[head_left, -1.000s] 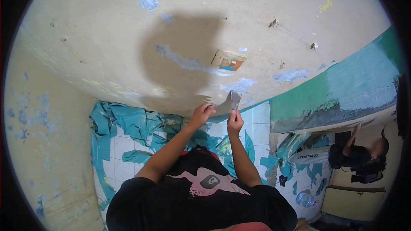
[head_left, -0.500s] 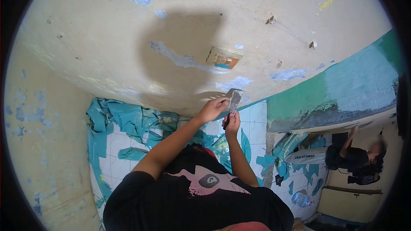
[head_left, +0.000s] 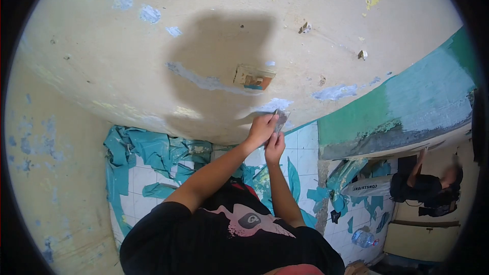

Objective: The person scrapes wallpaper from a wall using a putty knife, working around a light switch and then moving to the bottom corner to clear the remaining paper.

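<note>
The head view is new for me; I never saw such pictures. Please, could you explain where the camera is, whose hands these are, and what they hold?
There is no robot here: the camera sits on a person's head, looking forward and down at their own bare hands. The right hand holds a flat scraper; the left hand is at its blade. Ahead is a patchy wall. Teal sheets and a clear bottle lie on the tiled floor. Another person appears at far right.
</note>
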Demonstrator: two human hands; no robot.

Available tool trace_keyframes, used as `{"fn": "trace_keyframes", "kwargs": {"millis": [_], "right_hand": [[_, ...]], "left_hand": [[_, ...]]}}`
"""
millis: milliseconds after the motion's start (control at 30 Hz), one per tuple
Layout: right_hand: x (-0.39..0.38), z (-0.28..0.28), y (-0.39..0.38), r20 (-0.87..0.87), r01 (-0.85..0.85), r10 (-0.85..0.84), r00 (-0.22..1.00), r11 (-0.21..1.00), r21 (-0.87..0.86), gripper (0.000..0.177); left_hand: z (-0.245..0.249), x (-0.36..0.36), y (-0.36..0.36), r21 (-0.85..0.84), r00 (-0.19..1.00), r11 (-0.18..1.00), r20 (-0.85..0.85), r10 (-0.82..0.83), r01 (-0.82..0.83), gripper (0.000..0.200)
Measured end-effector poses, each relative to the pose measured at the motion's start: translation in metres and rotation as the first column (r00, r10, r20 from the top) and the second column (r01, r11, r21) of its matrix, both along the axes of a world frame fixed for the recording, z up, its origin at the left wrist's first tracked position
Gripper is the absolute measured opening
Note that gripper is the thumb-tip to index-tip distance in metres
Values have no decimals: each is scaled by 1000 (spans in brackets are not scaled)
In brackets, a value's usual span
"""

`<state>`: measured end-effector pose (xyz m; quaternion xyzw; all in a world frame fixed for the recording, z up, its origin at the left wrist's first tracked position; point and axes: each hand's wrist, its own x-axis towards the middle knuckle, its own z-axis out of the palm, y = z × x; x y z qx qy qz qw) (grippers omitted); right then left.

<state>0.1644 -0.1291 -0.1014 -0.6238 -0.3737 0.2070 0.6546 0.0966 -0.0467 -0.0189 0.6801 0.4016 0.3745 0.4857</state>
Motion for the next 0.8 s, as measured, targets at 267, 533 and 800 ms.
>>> {"fn": "trace_keyframes", "kwargs": {"millis": [267, 533, 800], "right_hand": [[17, 33, -5, -75, -67, 65, 995, 998, -23, 17], [-8, 0, -8, -161, -78, 68, 985, 995, -58, 18], [-1, 9, -9, -105, -42, 34, 994, 996, -77, 20]], "left_hand": [[20, 6, -1, 23, 997, 1000, 82, -16, 15, 39], [-11, -3, -3, -1, 999, 1000, -44, 17, -17, 39], [-6, 1, -8, -36, 999, 999, 3, 38, -38, 37]]}}
